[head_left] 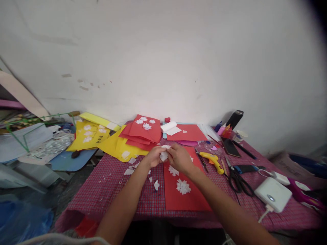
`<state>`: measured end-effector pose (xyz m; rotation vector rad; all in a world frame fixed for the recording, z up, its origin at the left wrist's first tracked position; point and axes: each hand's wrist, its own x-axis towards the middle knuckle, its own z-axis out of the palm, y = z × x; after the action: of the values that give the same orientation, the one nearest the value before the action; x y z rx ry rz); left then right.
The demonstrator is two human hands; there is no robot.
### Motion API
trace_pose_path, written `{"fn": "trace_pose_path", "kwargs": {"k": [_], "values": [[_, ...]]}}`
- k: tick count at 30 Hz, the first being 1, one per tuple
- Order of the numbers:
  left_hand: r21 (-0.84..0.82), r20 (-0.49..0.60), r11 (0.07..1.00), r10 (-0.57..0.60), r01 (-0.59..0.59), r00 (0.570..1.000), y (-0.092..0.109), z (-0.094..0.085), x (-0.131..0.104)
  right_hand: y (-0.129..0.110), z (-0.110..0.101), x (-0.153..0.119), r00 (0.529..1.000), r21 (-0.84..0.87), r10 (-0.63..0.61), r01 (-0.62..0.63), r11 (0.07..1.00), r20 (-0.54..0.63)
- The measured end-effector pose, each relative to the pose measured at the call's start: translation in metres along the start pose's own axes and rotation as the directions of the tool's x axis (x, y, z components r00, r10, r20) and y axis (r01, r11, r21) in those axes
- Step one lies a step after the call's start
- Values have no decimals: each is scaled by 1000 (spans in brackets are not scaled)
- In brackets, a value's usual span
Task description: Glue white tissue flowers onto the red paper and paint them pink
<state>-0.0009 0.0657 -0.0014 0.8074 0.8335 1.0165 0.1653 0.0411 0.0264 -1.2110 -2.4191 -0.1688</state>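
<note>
A small piece of white paper (164,156) is pinched between my two hands above the table. My left hand (154,156) grips its left side, and my right hand (180,157) closes on its right side. Just below and right lies a red sheet (176,200) bearing a white paper flower (183,186) near its front. Another white paper flower (173,170) sits farther back, partly behind my right hand. White paper scraps (156,185) are scattered left of the sheet.
A yellow glue gun (214,161) and black scissors (238,180) lie to the right, near a white power adapter (273,194) with cables. Behind my hands are a white paper roll (169,127) and stacked red sheets (134,131). Yellow sheets (117,147) lie left, and a wall rises behind.
</note>
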Motion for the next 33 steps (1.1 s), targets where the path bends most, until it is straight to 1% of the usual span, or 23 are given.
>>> {"fn": "trace_pose_path", "kwargs": {"k": [2, 5, 6, 7, 9, 10, 12, 13, 14, 16, 18, 19, 20, 22, 24, 26, 28, 31, 33], "values": [[3, -16, 1000, -6, 6, 1000, -1, -2, 2, -3, -10, -14, 999, 41, -8, 10, 999, -41], [5, -41, 1000, -12, 12, 999, -3, -6, 3, 2, -28, -54, 987, 178, 27, 2, 984, -160], [3, -47, 1000, -11, 11, 999, -3, -8, 4, 7, -33, -72, 981, 225, 54, -11, 974, -186], [1, -51, 1000, -9, 9, 999, -3, -9, 4, 14, -38, -91, 977, 267, 97, -44, 963, -188], [-7, -62, 1000, 2, -3, 998, -1, -11, 5, 32, -45, -128, 954, 326, 232, -161, 931, -192], [-12, -70, 1000, 12, -12, 997, 0, -13, 5, 42, -47, -145, 934, 354, 304, -225, 908, -188], [-21, -92, 999, 40, -42, 995, 2, -14, 4, 57, -48, -174, 874, 400, 465, -379, 834, -141], [-24, -105, 998, 58, -61, 993, 4, -14, 4, 63, -47, -186, 843, 423, 520, -425, 800, -136], [-26, -117, 996, 78, -82, 990, 5, -14, 3, 66, -46, -195, 813, 445, 565, -458, 769, -141], [-25, -140, 992, 119, -123, 983, 9, -12, 1, 68, -43, -208, 763, 486, 619, -476, 733, -187], [-12, -158, 988, 152, -156, 976, 14, -8, -3, 67, -40, -213, 735, 509, 638, -467, 723, -232], [0, -165, 986, 164, -166, 973, 17, -6, -5, 67, -38, -215, 735, 511, 634, -460, 726, -241], [15, -169, 985, 172, -172, 970, 22, -4, -7, 66, -37, -215, 745, 507, 623, -452, 734, -237], [55, -177, 983, 181, -174, 967, 31, -5, -15, 67, -34, -214, 785, 486, 586, -440, 755, -199], [101, -197, 979, 194, -177, 961, 42, -12, -27, 70, -31, -213, 830, 457, 541, -432, 778, -137], [152, -229, 973, 207, -175, 951, 51, -24, -44, 73, -27, -213, 857, 428, 509, -433, 793, -77], [212, -260, 967, 196, -142, 946, 55, -40, -65, 77, -23, -214, 866, 410, 499, -441, 799, -41], [302, -292, 952, 141, -48, 946, 50, -63, -99, 80, -19, -215, 859, 399, 511, -455, 796, -39], [354, -300, 935, 98, 16, 949, 44, -74, -118, 81, -20, -216, 854, 393, 518, -463, 794, -40]]}}
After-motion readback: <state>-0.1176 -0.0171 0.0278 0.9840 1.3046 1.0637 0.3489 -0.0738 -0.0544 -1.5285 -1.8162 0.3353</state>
